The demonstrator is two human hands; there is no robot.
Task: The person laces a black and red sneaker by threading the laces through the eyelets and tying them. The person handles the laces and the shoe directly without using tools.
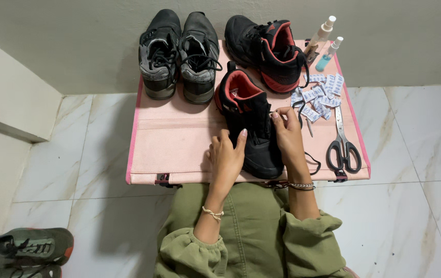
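both hands working the laces of a black low-top fabric sneaker with red lining (249, 123)

left hand (225, 159) is bracing its side, fingers loosely curled against it; right hand (288, 135) is pinching the black lace (310, 157) beside the tongue, judged mid-lacing; next needs a steady pull.

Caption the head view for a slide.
Both hands, left hand and right hand, work a black shoe on a pink mat beside scissors.

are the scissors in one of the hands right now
No, the scissors lie on the pink mat to the right, while both the left hand and right hand rest on the black shoe.
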